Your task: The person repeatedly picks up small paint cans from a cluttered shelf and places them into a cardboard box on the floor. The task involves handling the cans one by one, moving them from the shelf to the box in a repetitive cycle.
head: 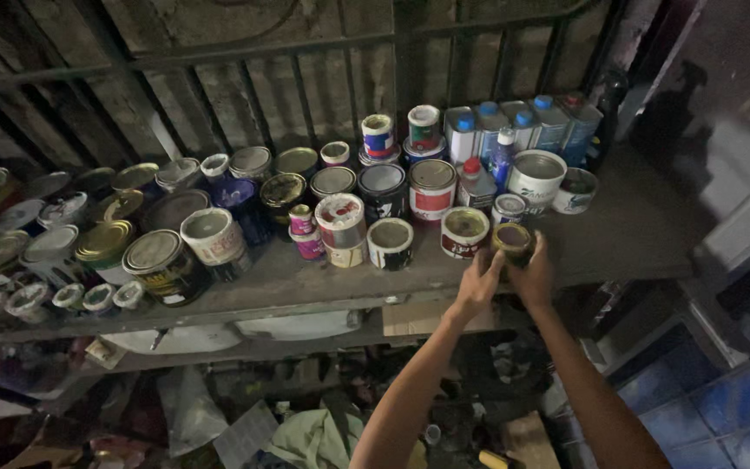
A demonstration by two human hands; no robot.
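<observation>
From the head view we see both hands closed around a small yellow-rimmed tin (pixel 513 241) at the front edge of a cluttered shelf (pixel 635 226): the left hand (pixel 479 282) grips its left side and the right hand (pixel 533 276) wraps its right side. The tin sits just beside a red-and-white can (pixel 464 232), with a white tub (pixel 536 175) behind it.

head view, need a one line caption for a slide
Both hands, left hand and right hand, grip a small tin at the edge of a can-crowded shelf.
</observation>
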